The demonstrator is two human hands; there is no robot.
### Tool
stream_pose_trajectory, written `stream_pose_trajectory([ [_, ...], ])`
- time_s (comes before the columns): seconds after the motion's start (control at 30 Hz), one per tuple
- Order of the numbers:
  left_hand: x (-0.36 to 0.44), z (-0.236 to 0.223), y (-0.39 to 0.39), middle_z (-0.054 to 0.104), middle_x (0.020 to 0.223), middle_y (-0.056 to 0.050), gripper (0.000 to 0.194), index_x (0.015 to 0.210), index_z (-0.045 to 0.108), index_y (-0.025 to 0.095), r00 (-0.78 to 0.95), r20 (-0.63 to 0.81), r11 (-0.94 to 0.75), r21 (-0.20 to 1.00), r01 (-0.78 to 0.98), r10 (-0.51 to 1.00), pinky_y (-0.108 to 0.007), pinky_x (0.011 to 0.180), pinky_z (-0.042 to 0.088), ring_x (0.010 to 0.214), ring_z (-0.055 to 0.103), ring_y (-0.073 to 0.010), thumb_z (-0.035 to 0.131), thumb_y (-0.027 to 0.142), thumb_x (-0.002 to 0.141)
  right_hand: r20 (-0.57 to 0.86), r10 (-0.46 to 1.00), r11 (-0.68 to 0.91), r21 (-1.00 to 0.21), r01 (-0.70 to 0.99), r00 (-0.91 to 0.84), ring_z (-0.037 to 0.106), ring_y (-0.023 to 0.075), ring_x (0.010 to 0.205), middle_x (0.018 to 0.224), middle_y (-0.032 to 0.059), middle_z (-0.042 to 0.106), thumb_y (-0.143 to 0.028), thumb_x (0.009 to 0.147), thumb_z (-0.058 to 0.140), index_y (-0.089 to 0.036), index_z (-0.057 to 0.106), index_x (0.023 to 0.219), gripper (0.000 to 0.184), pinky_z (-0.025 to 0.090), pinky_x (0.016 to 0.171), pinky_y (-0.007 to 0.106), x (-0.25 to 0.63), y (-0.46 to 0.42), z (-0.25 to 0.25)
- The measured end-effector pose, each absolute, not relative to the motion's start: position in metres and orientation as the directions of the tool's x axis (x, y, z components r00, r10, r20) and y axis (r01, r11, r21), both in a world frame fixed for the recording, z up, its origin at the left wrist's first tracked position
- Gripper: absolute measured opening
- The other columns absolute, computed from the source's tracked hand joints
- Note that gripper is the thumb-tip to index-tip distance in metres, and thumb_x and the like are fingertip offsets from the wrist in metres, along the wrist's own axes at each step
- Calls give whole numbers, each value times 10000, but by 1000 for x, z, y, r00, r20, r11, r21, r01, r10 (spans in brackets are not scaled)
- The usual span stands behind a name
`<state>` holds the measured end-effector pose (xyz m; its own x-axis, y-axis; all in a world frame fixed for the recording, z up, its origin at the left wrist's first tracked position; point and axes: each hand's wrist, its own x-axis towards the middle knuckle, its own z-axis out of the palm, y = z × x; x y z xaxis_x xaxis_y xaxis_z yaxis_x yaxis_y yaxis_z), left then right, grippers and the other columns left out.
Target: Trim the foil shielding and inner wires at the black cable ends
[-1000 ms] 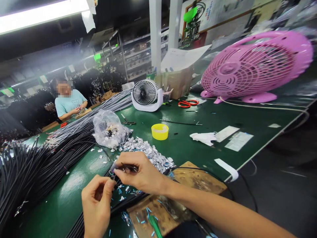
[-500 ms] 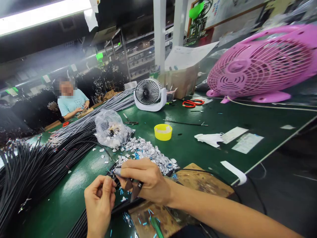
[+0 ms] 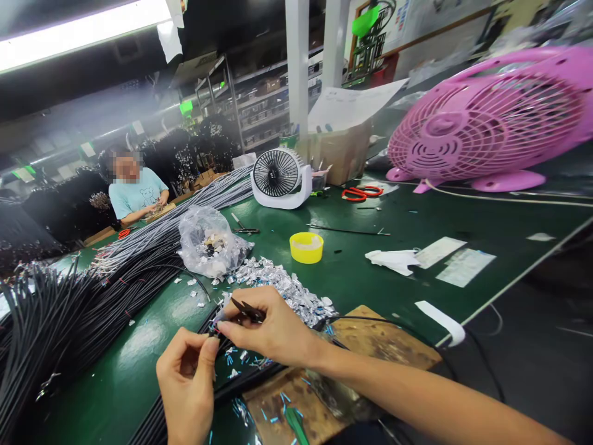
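My left hand [image 3: 188, 377] pinches the end of a thin black cable [image 3: 212, 334] between thumb and fingers. Fine coloured wires stick out at its tip, too small to tell apart. My right hand [image 3: 278, 327] meets it there, thumb and forefinger at the wires, with a grey covering on one fingertip. Tucked in the right palm is a pair of dark snips [image 3: 249, 311], blades pointing up and left. Just behind the hands spreads a heap of silver foil scraps [image 3: 287, 287]. Bits of blue wire insulation lie below them.
Bundles of black cable [image 3: 106, 309] run along the left. A clear plastic bag [image 3: 204, 241], a yellow tape ring [image 3: 306, 248], a white fan [image 3: 280, 179], red-handled scissors [image 3: 361, 193] and a pink fan [image 3: 486, 123] stand beyond. A wooden board [image 3: 380, 340] lies under my right forearm. Another person sits far left.
The snips have swung from pointing down to pointing up and left in my right hand. My right thumb and forefinger have closed in at the wire ends; the left hand has barely moved.
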<state>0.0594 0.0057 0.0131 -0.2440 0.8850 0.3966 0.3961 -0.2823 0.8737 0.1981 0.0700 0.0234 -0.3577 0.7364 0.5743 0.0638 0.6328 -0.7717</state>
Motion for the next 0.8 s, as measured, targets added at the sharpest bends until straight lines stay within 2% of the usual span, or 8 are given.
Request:
stream_pose_trajectory([
  [0.27,63,13,6,473,523,20,251,563,556,167,-257,479,-320,818,477,839,-199,445,381,488,443,-101,603,309,764,472,781,495,-867,-56,-410,288,54,447,479,-66,298,-198,710,535,-144,468,499,228,208,410,190,197,71,22],
  [0.57,62,12,5,485,513,20,244,565,563,166,-270,530,-347,786,512,804,-190,439,388,476,450,-97,595,292,771,388,802,382,-918,-109,-454,268,49,439,465,-64,302,-246,695,542,-149,439,473,263,201,392,181,197,71,26],
  [0.7,64,12,5,498,514,22,246,568,562,168,-275,546,-347,771,534,791,-190,441,395,476,466,-99,583,291,780,386,800,419,-907,-33,-459,272,52,441,464,-58,312,-269,713,533,-139,470,478,276,204,396,185,197,70,27],
  [0.8,63,12,5,506,511,24,250,569,562,169,-269,557,-346,756,555,786,-189,434,394,468,474,-99,577,293,786,466,776,529,-848,36,-426,281,56,443,462,-49,341,-294,741,529,-126,513,490,302,209,402,193,197,69,24],
])
